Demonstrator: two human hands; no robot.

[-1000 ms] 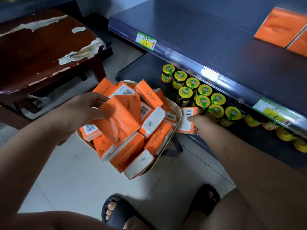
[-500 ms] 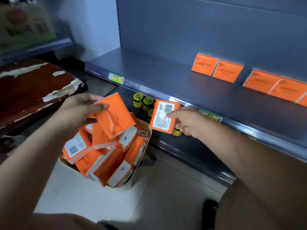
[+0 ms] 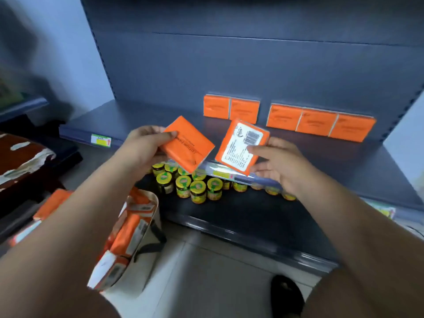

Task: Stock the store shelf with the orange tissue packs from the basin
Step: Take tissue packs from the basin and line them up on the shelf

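Observation:
My left hand (image 3: 142, 145) grips an orange tissue pack (image 3: 189, 144) by its left edge, plain face toward me. In my right hand (image 3: 278, 162) is a second orange pack (image 3: 241, 146), pinched at its right side with the white barcode label showing. Both packs hang in the air in front of the dark shelf (image 3: 128, 120). Several orange packs (image 3: 319, 122) stand in a row against the shelf's back panel. The basin (image 3: 156, 216), low at the left and partly hidden by my left forearm, holds several more orange packs (image 3: 128, 235).
Small yellow-lidded jars (image 3: 197, 189) crowd the lower shelf under my hands. A worn brown stool (image 3: 20, 157) stands at the left. A price tag (image 3: 100, 140) is stuck on the shelf's front edge. My sandalled foot (image 3: 286, 294) is on the tiled floor.
Both hands lifted a pack out of the basin and raised it to shelf height. The view tilted up from the basin to the shelf's back panel.

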